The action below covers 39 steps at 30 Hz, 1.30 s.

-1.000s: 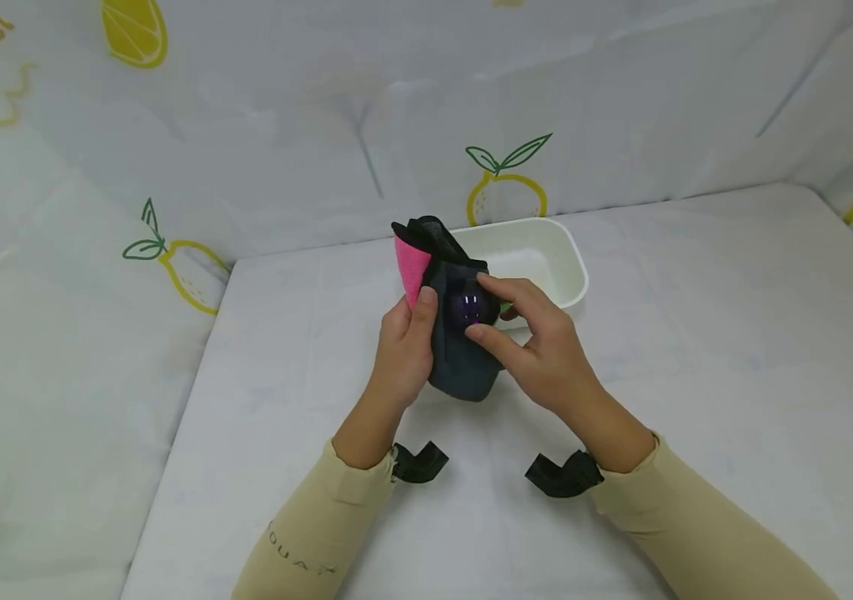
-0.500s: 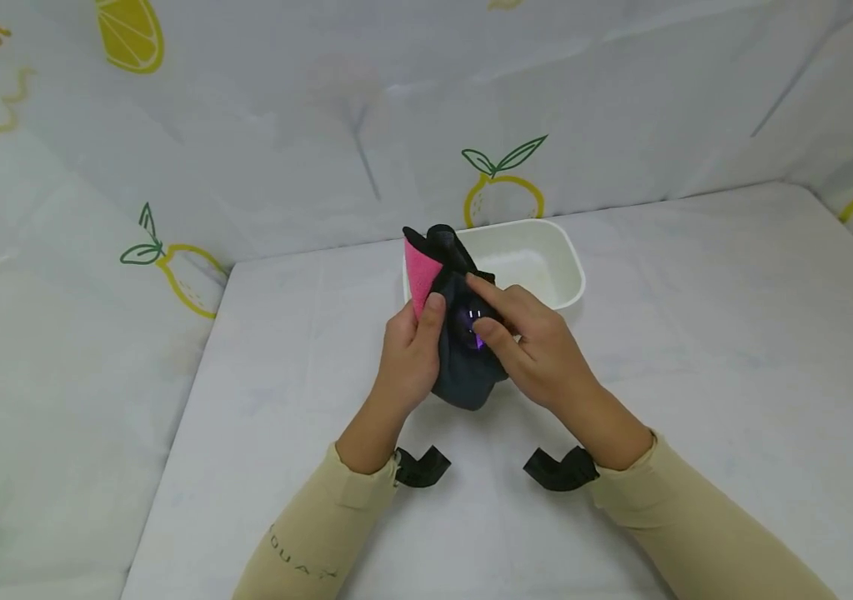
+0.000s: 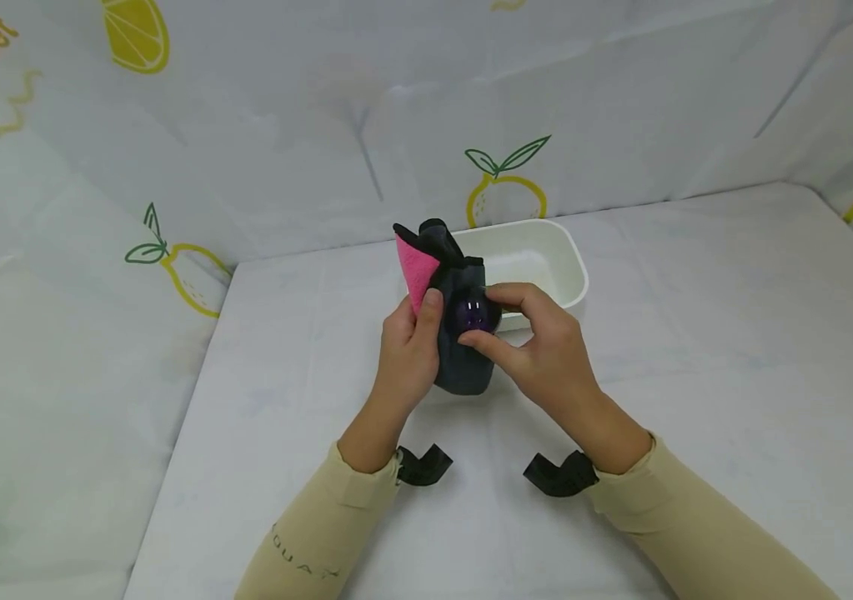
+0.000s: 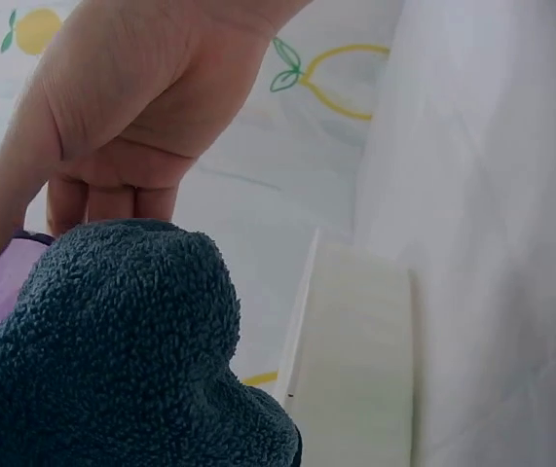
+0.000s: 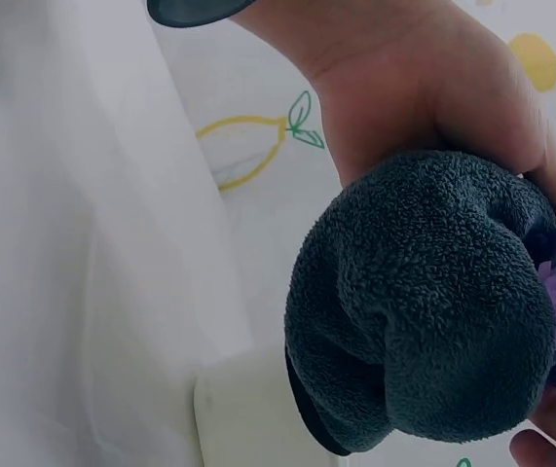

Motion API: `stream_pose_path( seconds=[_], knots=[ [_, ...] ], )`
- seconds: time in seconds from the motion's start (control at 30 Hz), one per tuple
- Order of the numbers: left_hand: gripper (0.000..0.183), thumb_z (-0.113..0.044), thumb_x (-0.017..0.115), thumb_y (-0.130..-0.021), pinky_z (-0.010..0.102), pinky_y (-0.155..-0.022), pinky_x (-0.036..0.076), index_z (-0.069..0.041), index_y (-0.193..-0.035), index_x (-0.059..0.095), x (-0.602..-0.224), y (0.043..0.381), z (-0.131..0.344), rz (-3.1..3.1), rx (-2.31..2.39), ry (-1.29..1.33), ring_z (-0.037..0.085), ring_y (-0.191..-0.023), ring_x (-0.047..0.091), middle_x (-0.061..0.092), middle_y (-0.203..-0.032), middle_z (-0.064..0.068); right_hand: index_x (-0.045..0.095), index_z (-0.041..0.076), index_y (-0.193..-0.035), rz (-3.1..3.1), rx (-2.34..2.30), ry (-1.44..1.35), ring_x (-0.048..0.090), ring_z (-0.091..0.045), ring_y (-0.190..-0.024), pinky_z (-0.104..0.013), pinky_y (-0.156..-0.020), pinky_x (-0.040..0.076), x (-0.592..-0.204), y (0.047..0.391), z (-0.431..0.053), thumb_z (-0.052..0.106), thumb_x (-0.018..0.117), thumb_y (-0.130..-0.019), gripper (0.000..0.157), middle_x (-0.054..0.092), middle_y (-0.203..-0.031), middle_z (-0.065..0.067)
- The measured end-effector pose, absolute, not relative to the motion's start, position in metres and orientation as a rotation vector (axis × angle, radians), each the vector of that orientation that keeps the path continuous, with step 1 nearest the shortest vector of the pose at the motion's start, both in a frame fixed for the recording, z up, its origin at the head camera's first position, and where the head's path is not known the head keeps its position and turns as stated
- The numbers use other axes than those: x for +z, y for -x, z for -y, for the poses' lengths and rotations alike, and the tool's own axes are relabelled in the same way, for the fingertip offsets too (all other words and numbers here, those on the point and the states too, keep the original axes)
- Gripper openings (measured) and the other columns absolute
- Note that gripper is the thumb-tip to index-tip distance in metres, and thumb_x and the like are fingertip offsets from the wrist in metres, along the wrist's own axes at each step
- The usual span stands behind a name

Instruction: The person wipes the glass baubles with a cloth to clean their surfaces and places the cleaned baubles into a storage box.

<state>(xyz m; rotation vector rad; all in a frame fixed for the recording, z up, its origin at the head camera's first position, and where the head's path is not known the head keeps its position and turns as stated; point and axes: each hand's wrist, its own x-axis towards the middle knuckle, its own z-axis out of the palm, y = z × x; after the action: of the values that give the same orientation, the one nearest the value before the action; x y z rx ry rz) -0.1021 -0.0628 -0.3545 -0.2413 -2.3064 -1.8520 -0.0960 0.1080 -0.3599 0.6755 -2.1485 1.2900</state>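
My left hand (image 3: 409,354) grips a microfiber cloth (image 3: 464,371), dark blue-grey with black edging and a bright pink face showing at its upper left. Against the cloth sits a glossy dark purple ball (image 3: 474,314), pinched between the thumb and index finger of my right hand (image 3: 546,350). In the left wrist view the bunched cloth (image 4: 131,311) covers most of the ball (image 4: 0,282), under the right hand (image 4: 151,97). From the right wrist, the cloth (image 5: 443,311) hides the left fingers, and purple (image 5: 555,292) shows at its edge.
Just behind the hands stands a white rectangular tub (image 3: 539,250), partly covered by the cloth. A white table (image 3: 696,358) meets a lemon-printed backdrop (image 3: 283,125) at its far edge. Black straps (image 3: 561,475) jut from both wrists.
The right thumb and index finger have shifted over the ball, and it has turned a little. The cloth dipped, then rose slightly. The left hand keeps its grip.
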Motion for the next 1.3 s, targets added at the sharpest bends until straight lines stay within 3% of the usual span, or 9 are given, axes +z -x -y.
stream_pose_path(
  seconds=[0.3,0.43,0.53,0.67,0.77,0.97,1.17,1.3],
  knots=[
    [0.039,-0.032,0.045,-0.105,0.030,-0.079,0.054,0.002,-0.111,0.063,-0.3542,0.1016,0.0626,2.327,-1.824,0.249,0.018,-0.091,0.060,0.069,-0.100,0.017,0.071,0.001,-0.113,2.069,1.164,-0.806,0.061,-0.029,-0.115,-0.017,-0.102,0.044,-0.3614,0.0973,-0.1070,0.012,0.089,-0.071,0.047,0.062,-0.124,-0.018],
    [0.042,-0.036,0.043,-0.105,0.028,-0.077,0.053,0.000,-0.109,0.065,-0.3551,0.1027,0.0646,2.326,-1.866,0.187,0.014,-0.089,0.060,0.068,-0.096,0.015,0.071,0.003,-0.118,2.033,1.174,-0.920,0.057,-0.031,-0.119,-0.017,-0.104,0.042,-0.3649,0.1005,-0.1077,0.026,0.077,-0.087,0.039,0.058,-0.128,-0.019],
    [0.045,-0.039,0.042,-0.105,0.029,-0.081,0.053,-0.001,-0.110,0.065,-0.3543,0.1036,0.0668,2.293,-1.913,0.140,0.014,-0.094,0.060,0.067,-0.098,0.014,0.067,0.003,-0.124,2.008,1.287,-1.023,0.054,-0.030,-0.123,-0.022,-0.107,0.042,-0.3667,0.1042,-0.1086,0.021,0.067,-0.094,0.035,0.054,-0.134,-0.020],
    [0.048,-0.042,0.041,-0.105,0.034,-0.090,0.053,-0.002,-0.116,0.065,-0.3518,0.1033,0.0683,2.270,-1.936,0.132,0.017,-0.103,0.061,0.068,-0.108,0.014,0.059,0.002,-0.133,2.025,1.470,-0.991,0.056,-0.025,-0.123,-0.024,-0.104,0.045,-0.3664,0.1048,-0.1091,-0.003,0.072,-0.084,0.051,0.053,-0.137,-0.016],
    [0.047,-0.041,0.041,-0.105,0.036,-0.094,0.052,-0.002,-0.119,0.064,-0.3519,0.1030,0.0680,2.290,-1.917,0.140,0.019,-0.105,0.060,0.068,-0.112,0.014,0.058,0.000,-0.129,2.040,1.590,-0.885,0.058,-0.021,-0.121,-0.024,-0.098,0.050,-0.3656,0.1016,-0.1086,-0.011,0.077,-0.076,0.057,0.057,-0.134,-0.013],
    [0.040,-0.034,0.042,-0.106,0.036,-0.091,0.053,-0.001,-0.118,0.063,-0.3554,0.1037,0.0655,2.333,-1.853,0.176,0.020,-0.101,0.061,0.068,-0.109,0.015,0.068,-0.003,-0.114,2.017,1.633,-0.775,0.059,-0.020,-0.120,-0.023,-0.091,0.053,-0.3643,0.0984,-0.1074,-0.009,0.082,-0.071,0.046,0.062,-0.127,-0.012],
    [0.044,-0.038,0.041,-0.106,0.033,-0.086,0.054,-0.001,-0.116,0.063,-0.3580,0.1035,0.0633,2.338,-1.873,0.217,0.019,-0.097,0.061,0.068,-0.104,0.015,0.073,0.001,-0.113,2.034,1.419,-0.743,0.060,-0.025,-0.117,-0.016,-0.097,0.047,-0.3645,0.0990,-0.1062,-0.002,0.086,-0.070,0.045,0.064,-0.124,-0.012],
    [0.055,-0.043,0.031,-0.107,0.030,-0.086,0.051,0.000,-0.114,0.063,-0.3556,0.1021,0.0640,2.337,-1.937,0.174,0.017,-0.098,0.059,0.065,-0.102,0.016,0.072,0.003,-0.116,2.057,1.327,-0.743,0.056,-0.027,-0.120,-0.014,-0.097,0.044,-0.3646,0.0980,-0.1060,0.004,0.087,-0.070,0.048,0.063,-0.126,-0.013]
  ],
)
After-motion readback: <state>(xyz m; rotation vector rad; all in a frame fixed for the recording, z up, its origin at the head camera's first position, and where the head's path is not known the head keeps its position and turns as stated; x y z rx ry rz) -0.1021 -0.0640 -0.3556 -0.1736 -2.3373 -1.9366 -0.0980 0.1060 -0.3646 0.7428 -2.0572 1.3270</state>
